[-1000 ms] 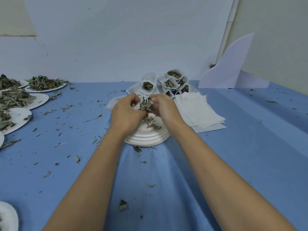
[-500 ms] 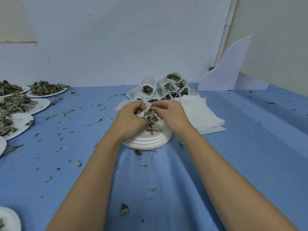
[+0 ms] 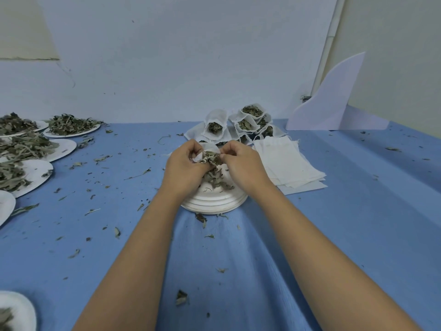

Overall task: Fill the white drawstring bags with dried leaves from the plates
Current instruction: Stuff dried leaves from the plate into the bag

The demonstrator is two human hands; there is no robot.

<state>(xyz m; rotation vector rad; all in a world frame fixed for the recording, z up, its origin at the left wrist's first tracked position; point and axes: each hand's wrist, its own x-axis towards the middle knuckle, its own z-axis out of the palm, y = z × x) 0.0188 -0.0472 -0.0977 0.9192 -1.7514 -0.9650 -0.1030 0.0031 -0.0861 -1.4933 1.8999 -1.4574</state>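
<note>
The left hand (image 3: 185, 164) grips a white bag (image 3: 207, 148) by its mouth — the right hand (image 3: 241, 163) pinches leaves (image 3: 213, 158) at that opening, both just above the stacked plates (image 3: 214, 203).

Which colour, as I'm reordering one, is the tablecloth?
The tablecloth is plain blue, seen best in the head view.

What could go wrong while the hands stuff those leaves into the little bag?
Leaves may spill: the dried leaves bulge from the bag the left hand holds, and could miss the plate stack and land on the blue cloth, already littered. The right hand, pinching them, might crumble them.
</note>
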